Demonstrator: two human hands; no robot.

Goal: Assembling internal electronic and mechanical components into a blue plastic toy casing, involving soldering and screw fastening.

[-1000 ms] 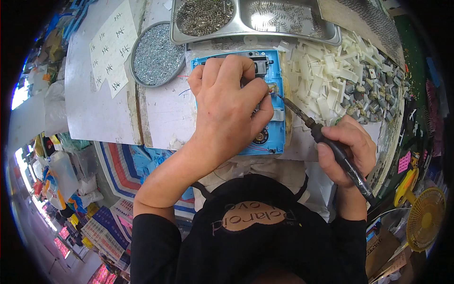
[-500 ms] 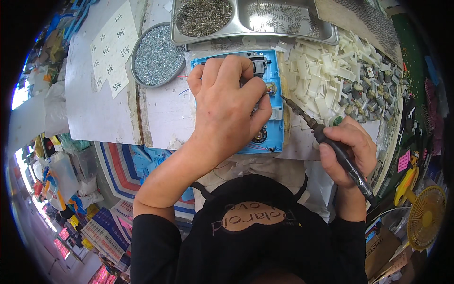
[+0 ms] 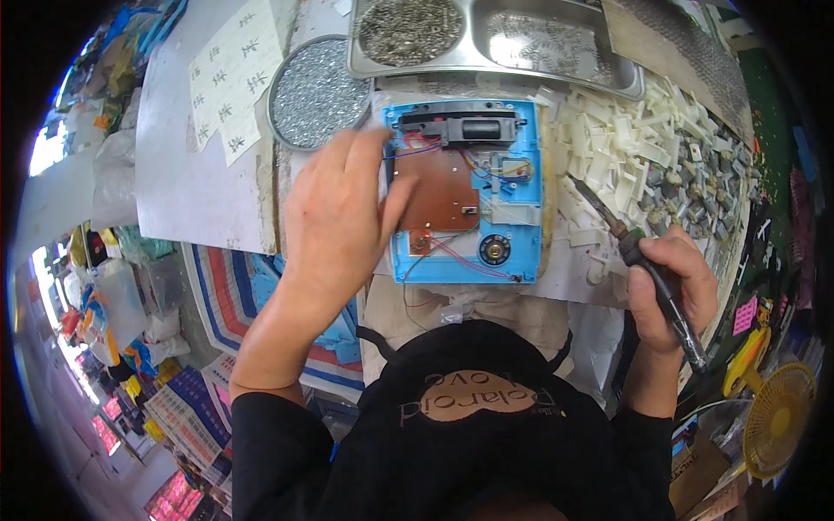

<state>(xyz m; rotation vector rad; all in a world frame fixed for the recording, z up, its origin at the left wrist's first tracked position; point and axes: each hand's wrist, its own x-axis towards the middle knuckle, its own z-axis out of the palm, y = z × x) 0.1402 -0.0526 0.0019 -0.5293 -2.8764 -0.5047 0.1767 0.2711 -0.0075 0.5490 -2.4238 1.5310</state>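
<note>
A blue plastic case (image 3: 528, 227) lies open on the table in front of me. Inside it are a brown circuit board (image 3: 439, 191), a black cassette-like mechanism (image 3: 482, 130), a small round speaker-like part (image 3: 495, 250) and several thin coloured wires. My left hand (image 3: 334, 204) is at the case's left edge, thumb apart from the fingers and over the board; nothing shows in its grasp. A soldering iron (image 3: 660, 291) with a black handle is gripped in my right hand (image 3: 682, 286). Its tip points up and left, right of the case and apart from it.
Behind the case stands a steel tray (image 3: 495, 78) holding small metal parts and springs. A round dish (image 3: 276, 113) of small silvery pieces sits at the left, near a marked paper sheet (image 3: 228, 82). White plastic parts (image 3: 608, 156) and grey metal pieces (image 3: 695, 174) are heaped at right.
My left hand has moved left off the middle of the case, uncovering the board and wires. The soldering iron has shifted slightly away from the case. The whole view has shifted slightly.
</note>
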